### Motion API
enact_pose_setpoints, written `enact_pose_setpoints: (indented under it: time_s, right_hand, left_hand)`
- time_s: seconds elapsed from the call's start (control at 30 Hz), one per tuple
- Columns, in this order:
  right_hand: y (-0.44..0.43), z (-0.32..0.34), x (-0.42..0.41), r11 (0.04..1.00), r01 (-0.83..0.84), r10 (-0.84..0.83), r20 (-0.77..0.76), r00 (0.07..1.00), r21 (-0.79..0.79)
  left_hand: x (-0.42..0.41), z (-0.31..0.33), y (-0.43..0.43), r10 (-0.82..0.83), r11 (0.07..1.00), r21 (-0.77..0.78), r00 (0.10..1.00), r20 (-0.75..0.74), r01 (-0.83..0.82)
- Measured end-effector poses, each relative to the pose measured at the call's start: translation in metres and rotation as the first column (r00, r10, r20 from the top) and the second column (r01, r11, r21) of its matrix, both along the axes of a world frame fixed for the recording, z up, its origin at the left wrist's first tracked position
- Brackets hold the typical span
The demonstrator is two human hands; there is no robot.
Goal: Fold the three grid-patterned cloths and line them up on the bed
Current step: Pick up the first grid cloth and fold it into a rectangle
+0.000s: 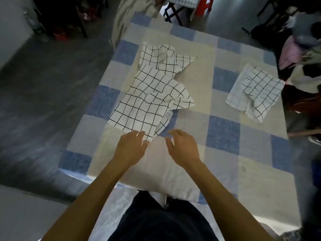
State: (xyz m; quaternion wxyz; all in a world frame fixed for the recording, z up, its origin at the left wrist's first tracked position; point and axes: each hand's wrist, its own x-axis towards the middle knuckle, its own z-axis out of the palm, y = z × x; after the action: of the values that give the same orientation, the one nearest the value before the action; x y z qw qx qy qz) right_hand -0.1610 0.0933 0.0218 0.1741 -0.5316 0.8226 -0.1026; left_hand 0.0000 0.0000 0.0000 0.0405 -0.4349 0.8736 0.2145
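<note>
White black-grid cloths (149, 101), we count three on the blue-checked bed (224, 136); relaxed left hand (130, 148) touches one corner, right hand (185, 147) loosely spread.

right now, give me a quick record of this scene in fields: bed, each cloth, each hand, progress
surface: bed, blue and cream checked cover
near cloth: mid-bed, spread out, rumpled, unfolded
far cloth: crumpled, against the near cloth's far end
right cloth: roughly folded, lying apart
left hand: fingers on the near cloth's nearest corner, grip unclear
right hand: beside that corner, loosely curled, holding nothing
progress: cloths not lined up
</note>
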Motion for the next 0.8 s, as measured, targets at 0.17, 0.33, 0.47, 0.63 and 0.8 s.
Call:
enact_pose_setpoints:
  time_s: [0.17, 0.33, 0.47, 0.63, 0.8]
  right_hand:
    - [-0.017, -0.029, 0.014, 0.992, -0.03, 0.032, -0.014, 0.999, 0.124]
    - [-0.027, -0.052, 0.025, 0.983, -0.02, 0.02, 0.003, 1.0, 0.18]
    - [-0.034, -0.065, 0.03, 0.973, 0.01, -0.011, 0.0, 1.0, 0.229]
    - [-0.044, -0.078, 0.032, 0.968, 0.09, -0.097, 0.018, 0.995, 0.236]
    - [-0.055, -0.09, 0.04, 0.979, 0.157, -0.168, 0.079, 0.983, 0.128]
  left_hand:
    - [0.009, -0.035, -0.021, -0.005, 1.0, 0.024, 0.995, 0.099, 0.002]
    - [0.011, -0.062, -0.04, -0.042, 0.998, -0.043, 0.988, 0.147, 0.049]
    - [0.01, -0.077, -0.047, -0.072, 0.993, -0.087, 0.992, 0.106, 0.082]
    - [0.002, -0.091, -0.046, -0.083, 0.991, -0.101, 0.994, 0.077, 0.09]
    - [0.001, -0.1, -0.046, -0.084, 0.986, -0.143, 0.995, 0.057, 0.091]
